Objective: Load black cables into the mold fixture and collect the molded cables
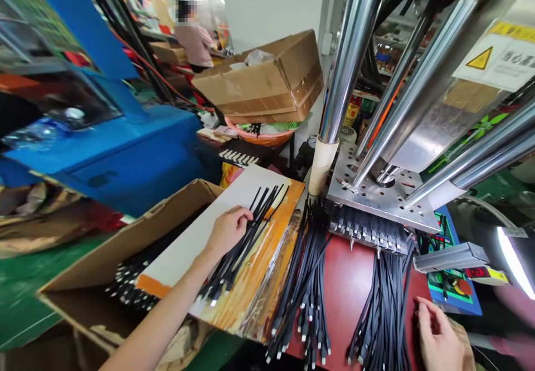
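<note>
Your left hand (228, 232) is over the loose black cables (238, 251), which lie in a bunch on the white board (196, 223). Its fingers are curled at the cables — I cannot tell whether they pinch one. Your right hand (441, 337) is beside the red bench (349, 282), its fingers loosely curved, with a gap to the thumb and nothing seen between. Each cable should be light, soft to bend and a little slippery; better you hold it just behind the plug, where it is probably stiffer.
</note>
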